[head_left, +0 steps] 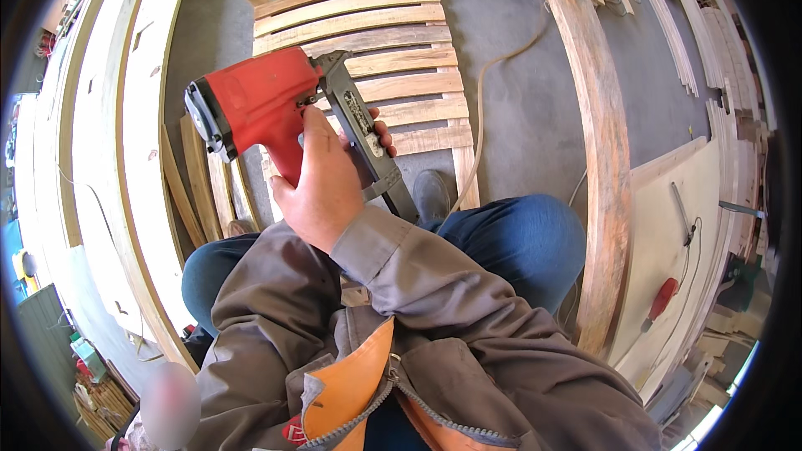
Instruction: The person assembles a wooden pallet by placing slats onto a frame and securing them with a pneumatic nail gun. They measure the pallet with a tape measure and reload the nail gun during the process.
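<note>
A red and black nail gun (261, 93) is held up in front of me, its black body end to the left and its dark magazine (363, 129) slanting down to the right. My right hand (324, 188) is closed around its handle, one finger stretched up beside the trigger area. Most of my left hand (386, 139) is hidden; fingertips, which appear to be its own, curl around the magazine's right side. Beneath the gun lies a slatted wooden frame (393, 39), its pale slats side by side with narrow gaps.
Long pale boards (146, 117) run along my left. A thick wooden beam (597, 117) stretches along my right. A thin air hose (482, 108) winds across the grey floor. Farther right, a red-handled tool (662, 301) rests on a board. My knees (530, 242) flank the frame's near end.
</note>
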